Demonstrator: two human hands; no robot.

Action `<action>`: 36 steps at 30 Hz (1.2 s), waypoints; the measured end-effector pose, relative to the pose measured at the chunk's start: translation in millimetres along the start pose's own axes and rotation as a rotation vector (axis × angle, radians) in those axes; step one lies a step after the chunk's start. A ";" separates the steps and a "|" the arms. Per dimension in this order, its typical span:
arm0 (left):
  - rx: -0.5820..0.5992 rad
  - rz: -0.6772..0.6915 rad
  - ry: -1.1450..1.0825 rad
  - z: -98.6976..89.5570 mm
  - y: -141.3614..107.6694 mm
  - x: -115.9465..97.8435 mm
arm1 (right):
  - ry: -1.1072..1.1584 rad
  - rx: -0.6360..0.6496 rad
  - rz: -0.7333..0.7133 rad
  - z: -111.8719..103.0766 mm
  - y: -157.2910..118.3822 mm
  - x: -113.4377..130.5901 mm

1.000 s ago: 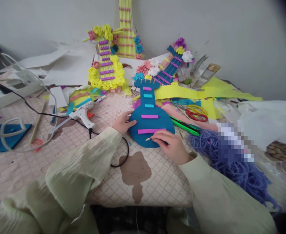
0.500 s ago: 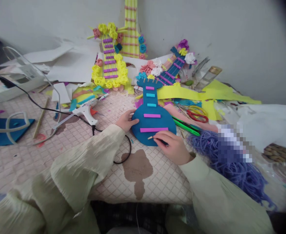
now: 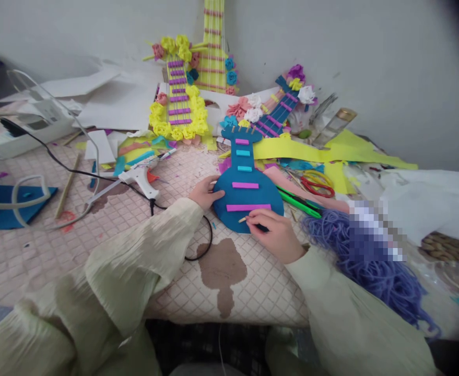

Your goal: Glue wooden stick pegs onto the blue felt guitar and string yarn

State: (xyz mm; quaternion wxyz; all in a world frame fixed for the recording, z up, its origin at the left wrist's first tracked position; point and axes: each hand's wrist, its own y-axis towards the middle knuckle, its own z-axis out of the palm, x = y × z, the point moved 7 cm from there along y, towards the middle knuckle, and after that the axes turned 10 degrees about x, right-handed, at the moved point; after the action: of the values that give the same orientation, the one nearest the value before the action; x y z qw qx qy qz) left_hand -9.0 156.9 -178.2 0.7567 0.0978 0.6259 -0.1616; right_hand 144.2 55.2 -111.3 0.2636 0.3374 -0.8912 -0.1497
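Observation:
A blue craft guitar lies on the table, its neck pointing away from me, with magenta and light-blue strips across it and short sticks at its head. My left hand grips its left edge, thumb on top and the other fingers partly hidden. Pinched between the fingertips of my right hand is a short wooden stick, held at the lower part of the round body, below the longest magenta strip. Whether the stick touches the surface cannot be made out.
A white glue gun with a black cord lies left. Decorated guitars lean at the back wall. To the right are a green cutter, red-handled scissors, yellow paper and purple yarn. A glass jar stands behind.
The view has shifted slightly. Both hands keep nearly the same places on the blue guitar, and the stick stays near its lower edge.

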 end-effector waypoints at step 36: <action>-0.032 -0.051 -0.128 0.4 -2.0 1.1 | 0.038 -0.032 0.061 -2.9 -0.1 -3.4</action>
State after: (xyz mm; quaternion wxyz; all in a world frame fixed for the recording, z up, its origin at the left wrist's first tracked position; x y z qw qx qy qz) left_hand -9.2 154.7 -179.1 0.7922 0.0591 0.5811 -0.1767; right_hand 148.1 57.1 -110.2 0.2903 0.3088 -0.8933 -0.1495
